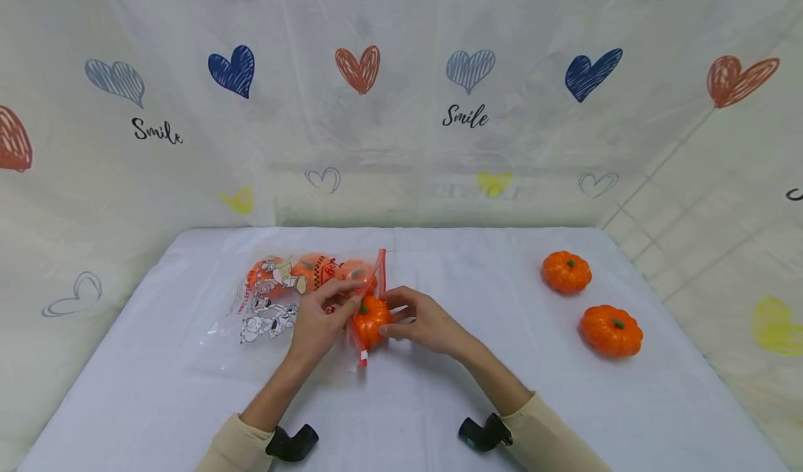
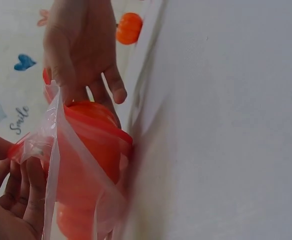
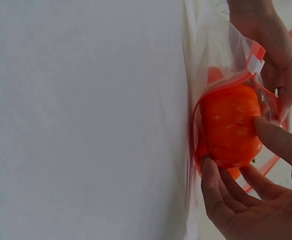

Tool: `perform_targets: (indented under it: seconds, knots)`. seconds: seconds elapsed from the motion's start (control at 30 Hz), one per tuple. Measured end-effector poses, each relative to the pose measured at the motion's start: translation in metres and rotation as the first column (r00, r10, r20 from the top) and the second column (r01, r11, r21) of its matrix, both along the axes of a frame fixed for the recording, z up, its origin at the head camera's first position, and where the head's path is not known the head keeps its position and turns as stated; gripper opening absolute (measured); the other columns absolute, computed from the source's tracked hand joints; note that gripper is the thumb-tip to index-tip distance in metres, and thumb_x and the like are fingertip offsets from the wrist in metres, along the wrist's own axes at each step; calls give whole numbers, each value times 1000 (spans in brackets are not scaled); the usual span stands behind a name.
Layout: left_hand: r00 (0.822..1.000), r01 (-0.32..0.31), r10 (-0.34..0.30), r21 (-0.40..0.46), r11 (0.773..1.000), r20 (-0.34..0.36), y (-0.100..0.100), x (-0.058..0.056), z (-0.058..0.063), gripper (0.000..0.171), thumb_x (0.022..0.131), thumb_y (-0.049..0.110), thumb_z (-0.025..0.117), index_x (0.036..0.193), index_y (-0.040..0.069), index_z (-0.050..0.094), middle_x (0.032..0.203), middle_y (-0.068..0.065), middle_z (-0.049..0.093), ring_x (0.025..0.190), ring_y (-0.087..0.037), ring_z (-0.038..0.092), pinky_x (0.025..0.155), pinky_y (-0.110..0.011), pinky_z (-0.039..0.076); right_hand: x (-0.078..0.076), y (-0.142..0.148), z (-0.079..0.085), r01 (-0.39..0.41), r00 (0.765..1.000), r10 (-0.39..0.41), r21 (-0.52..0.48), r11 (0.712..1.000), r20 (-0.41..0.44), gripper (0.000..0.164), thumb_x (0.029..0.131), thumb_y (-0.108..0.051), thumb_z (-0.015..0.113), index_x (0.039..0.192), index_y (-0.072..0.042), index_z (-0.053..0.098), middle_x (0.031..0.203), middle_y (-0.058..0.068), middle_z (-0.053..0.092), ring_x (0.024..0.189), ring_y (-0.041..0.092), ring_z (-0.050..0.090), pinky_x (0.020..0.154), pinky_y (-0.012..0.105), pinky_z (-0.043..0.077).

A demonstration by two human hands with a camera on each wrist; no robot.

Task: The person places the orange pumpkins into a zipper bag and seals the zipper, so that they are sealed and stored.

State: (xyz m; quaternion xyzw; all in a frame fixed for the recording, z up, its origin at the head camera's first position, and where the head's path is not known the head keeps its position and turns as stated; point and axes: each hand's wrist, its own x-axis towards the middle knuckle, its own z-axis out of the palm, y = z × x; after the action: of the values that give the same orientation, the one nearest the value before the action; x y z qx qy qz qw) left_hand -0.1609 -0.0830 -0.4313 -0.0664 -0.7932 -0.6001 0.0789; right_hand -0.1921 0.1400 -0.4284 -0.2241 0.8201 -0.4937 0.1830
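Note:
A clear zip bag (image 1: 270, 324) with cartoon print and a red zip edge lies left of the table's middle. Several small orange pumpkins show through its plastic. My left hand (image 1: 321, 318) pinches the red-edged rim of the bag's mouth. In the mouth sits another orange pumpkin (image 1: 370, 324) with a green stem, partly inside the bag. My right hand (image 1: 433, 324) holds that pumpkin, its thumb and fingers around the outer side. From the right wrist view, the red rim surrounds the pumpkin (image 3: 231, 125), near a white zip slider (image 3: 255, 65).
Two more orange pumpkins rest on the right of the white-covered table: one farther back (image 1: 567, 272), one nearer (image 1: 611, 331). A pale curtain (image 1: 401, 130) with printed hearts hangs behind the table. Black wrist devices (image 1: 292, 444) sit at both sleeves.

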Motion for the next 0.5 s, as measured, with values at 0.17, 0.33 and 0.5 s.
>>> perform_targets:
  seconds: [0.17, 0.33, 0.5]
  knots:
    - [1000, -14, 14, -3, 1000, -16, 1, 1, 1, 24, 96, 15, 71, 119, 19, 78, 107, -5, 72, 96, -21, 60, 80, -20, 52, 0, -3, -1, -20, 1000, 20, 5, 1000, -18, 50, 93, -22, 77, 139, -10, 61, 134, 10, 67, 114, 27, 69, 94, 40, 61]
    - [999, -18, 18, 3, 1000, -39, 1, 1, 1, 24, 96, 14, 73, 119, 18, 78, 108, -5, 74, 94, -19, 61, 79, -19, 53, 2, -7, 0, -4, 999, 6, 40, 999, -40, 51, 92, -22, 79, 138, -13, 62, 128, 8, 69, 109, 24, 68, 86, 34, 61]
    - [999, -20, 20, 14, 1000, -49, 1, 1, 3, 24, 96, 15, 73, 119, 18, 78, 109, -5, 73, 93, -20, 61, 78, -19, 53, 3, -10, 2, 4, 998, -1, 53, 999, -57, 52, 91, -21, 80, 140, -13, 62, 124, 9, 68, 104, 22, 68, 82, 29, 60]
